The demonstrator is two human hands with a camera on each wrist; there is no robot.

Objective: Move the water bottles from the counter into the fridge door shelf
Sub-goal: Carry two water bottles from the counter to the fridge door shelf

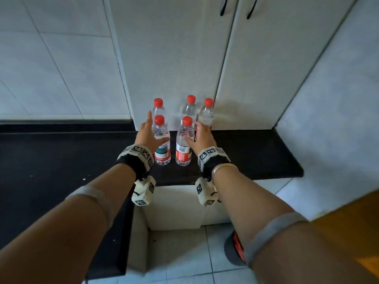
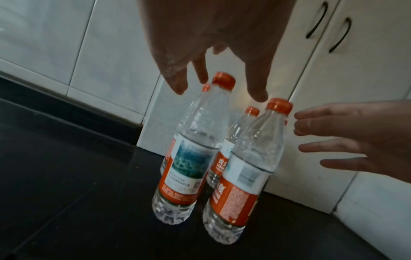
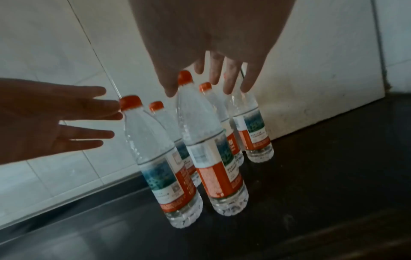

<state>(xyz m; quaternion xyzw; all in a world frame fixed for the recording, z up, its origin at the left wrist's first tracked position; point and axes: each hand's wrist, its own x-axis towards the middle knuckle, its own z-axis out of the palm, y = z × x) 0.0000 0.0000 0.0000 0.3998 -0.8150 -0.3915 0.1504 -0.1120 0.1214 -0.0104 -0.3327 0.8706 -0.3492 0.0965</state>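
Five clear water bottles with red caps stand close together on the black counter [image 1: 256,152] against a white cabinet. My left hand [image 1: 152,129] is open, its fingers spread beside the front left bottle [image 1: 162,144]. The front right bottle [image 1: 183,148] has my right hand [image 1: 193,133] open next to it. In the left wrist view my left hand [image 2: 218,89] hovers over the front left bottle [image 2: 191,158]. The right wrist view has my right hand [image 3: 200,88] spread above the front right bottle [image 3: 213,158]. Neither hand grips a bottle. No fridge is in view.
White cabinet doors with black handles [image 1: 223,7] rise behind the bottles, and a tiled wall [image 1: 51,68] runs to the left. The counter ends at a front edge, with a tiled floor [image 1: 184,253] below. A red and grey object [image 1: 235,249] lies on the floor.
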